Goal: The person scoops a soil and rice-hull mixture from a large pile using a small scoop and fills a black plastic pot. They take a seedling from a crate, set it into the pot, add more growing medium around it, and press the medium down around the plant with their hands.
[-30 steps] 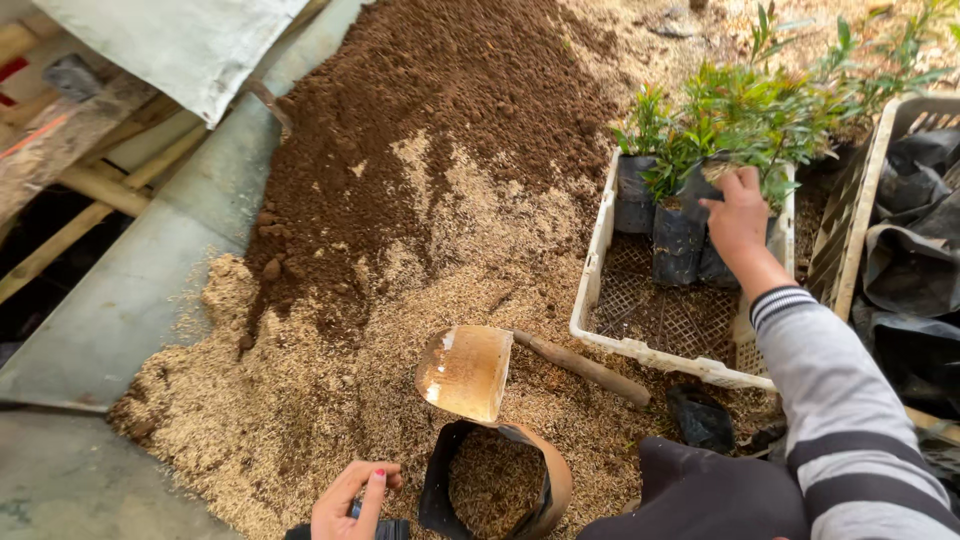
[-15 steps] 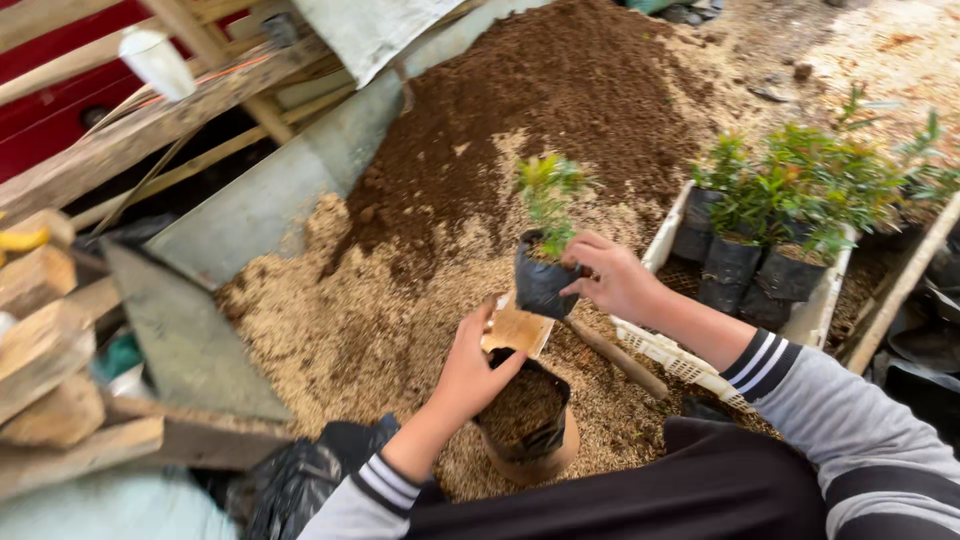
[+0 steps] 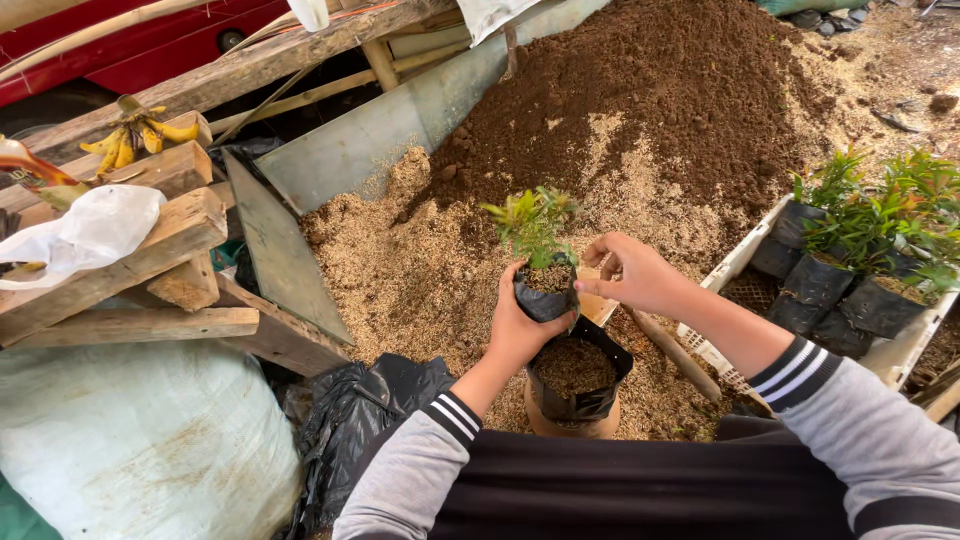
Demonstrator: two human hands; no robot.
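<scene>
My left hand (image 3: 516, 330) cups a small black nursery bag (image 3: 545, 296) with a green seedling (image 3: 530, 226) in it, held above a larger black bag (image 3: 580, 372) partly filled with a sawdust and soil mix. That larger bag sits in a tan round holder (image 3: 570, 425). My right hand (image 3: 640, 276) hovers at the seedling bag's right edge, with fingers bent and pinching at its rim. A trowel's wooden handle (image 3: 675, 352) lies on the sawdust behind the hands.
A white crate (image 3: 730, 268) at the right holds several bagged seedlings (image 3: 860, 250). Behind lie a dark soil heap (image 3: 660, 90) and pale sawdust (image 3: 420, 270). Wooden planks (image 3: 150, 250), a white sack (image 3: 140, 440), black plastic (image 3: 370, 410) and bananas (image 3: 140, 135) crowd the left.
The view swung left and closer. The seedling bag, carried over from the crate by my right hand, now rests in my left hand above the larger bag.
</scene>
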